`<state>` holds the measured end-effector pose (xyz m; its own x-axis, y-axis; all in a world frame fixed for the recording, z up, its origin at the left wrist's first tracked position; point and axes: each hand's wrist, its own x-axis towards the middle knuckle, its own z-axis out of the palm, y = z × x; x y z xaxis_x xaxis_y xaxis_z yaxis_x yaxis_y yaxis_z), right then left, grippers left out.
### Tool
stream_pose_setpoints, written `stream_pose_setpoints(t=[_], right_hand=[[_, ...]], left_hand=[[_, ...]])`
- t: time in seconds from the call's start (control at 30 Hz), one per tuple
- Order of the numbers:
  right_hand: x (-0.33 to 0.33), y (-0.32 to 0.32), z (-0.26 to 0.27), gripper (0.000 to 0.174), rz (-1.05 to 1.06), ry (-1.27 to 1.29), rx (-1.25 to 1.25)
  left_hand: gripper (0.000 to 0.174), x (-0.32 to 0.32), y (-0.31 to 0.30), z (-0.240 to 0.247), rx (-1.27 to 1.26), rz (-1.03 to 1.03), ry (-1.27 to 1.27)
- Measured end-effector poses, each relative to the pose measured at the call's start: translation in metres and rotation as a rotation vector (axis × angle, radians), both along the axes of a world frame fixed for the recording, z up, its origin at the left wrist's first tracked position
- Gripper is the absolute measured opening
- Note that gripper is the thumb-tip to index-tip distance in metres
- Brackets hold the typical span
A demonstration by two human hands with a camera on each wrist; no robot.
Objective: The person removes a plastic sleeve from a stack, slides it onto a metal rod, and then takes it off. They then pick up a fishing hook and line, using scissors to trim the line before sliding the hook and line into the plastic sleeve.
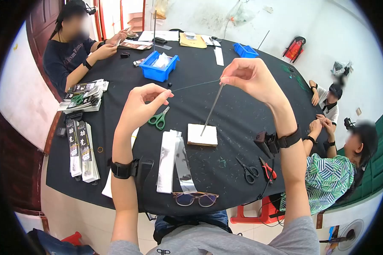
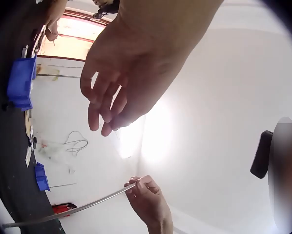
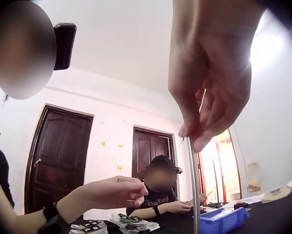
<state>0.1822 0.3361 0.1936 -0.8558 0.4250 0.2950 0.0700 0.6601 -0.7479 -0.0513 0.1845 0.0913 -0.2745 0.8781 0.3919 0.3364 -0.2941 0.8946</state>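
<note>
A thin metal rod point(image 1: 212, 108) stands tilted in a white block point(image 1: 193, 136) on the table. At the rod's upper end, my right hand point(image 1: 250, 80) pinches a dark green thread point(image 1: 195, 86) between thumb and fingertips. The thread runs nearly taut to my left hand point(image 1: 142, 104), whose thumb and forefinger pinch its other end. In the right wrist view, the fingertips sit right at the top of the rod point(image 3: 194, 185). Below my left hand lie green-handled scissors point(image 1: 158, 120). Clear plastic sleeves point(image 1: 168, 161) lie left of the block.
Glasses point(image 1: 195, 199) rest at the table's near edge. Black scissors point(image 1: 247, 171) and red-handled pliers point(image 1: 268, 171) lie to the right. Printed packets point(image 1: 88, 148) are stacked at left. Blue bins point(image 1: 157, 73) stand farther back. Other people sit around the black-covered table point(image 1: 127, 199).
</note>
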Motion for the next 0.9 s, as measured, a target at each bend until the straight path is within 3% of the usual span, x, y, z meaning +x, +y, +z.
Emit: stream_pose_setpoints(t=[0.3, 0.63, 0.77, 0.8, 0.9], right_hand=[[-0.004, 0.017, 0.013, 0.007, 0.138, -0.140, 0.009], [-0.008, 0.001, 0.013, 0.010, 0.025, -0.220, 0.197], [-0.001, -0.047, -0.014, 0.014, -0.269, 0.095, 0.809], [0.003, -0.060, -0.030, 0.012, -0.288, 0.125, 0.805], [0.008, -0.079, -0.088, 0.013, 0.058, -0.096, 0.682]], left_hand=[[0.022, 0.004, 0.016, -0.019, -0.043, -0.052, 0.021], [0.022, 0.022, 0.045, -0.059, -0.131, -0.279, -0.084], [0.029, 0.030, 0.052, -0.067, -0.137, -0.321, -0.060], [0.032, 0.031, 0.052, -0.066, -0.141, -0.321, -0.050], [0.038, 0.032, 0.056, -0.070, -0.153, -0.325, -0.048]])
